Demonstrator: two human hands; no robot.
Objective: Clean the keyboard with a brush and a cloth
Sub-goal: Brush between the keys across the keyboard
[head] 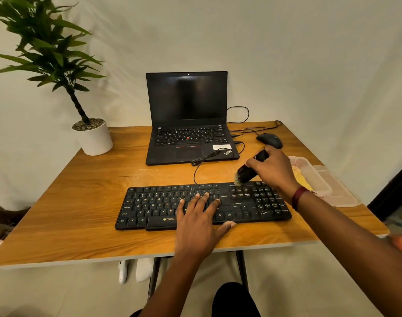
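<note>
- The keyboard (pixel 202 205) lies on the tabletop (pixel 81 202), just before the laptop (pixel 188 120);
- left hand (pixel 199 223) spread flat on its keys;
- right hand (pixel 272 169) grips the brush (pixel 247 171), bristles touching the top edge.

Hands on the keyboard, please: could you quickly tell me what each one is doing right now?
Left hand: open, fingers spread, pressing flat on the black keyboard.
Right hand: closed around the black brush, bristles at the keyboard's top edge.

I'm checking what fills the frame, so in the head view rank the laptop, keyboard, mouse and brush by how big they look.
1. Laptop and keyboard: close in apparent size, and the keyboard is nearer, so unranked.
2. Brush, partly hidden by the right hand.
3. Mouse.
</note>
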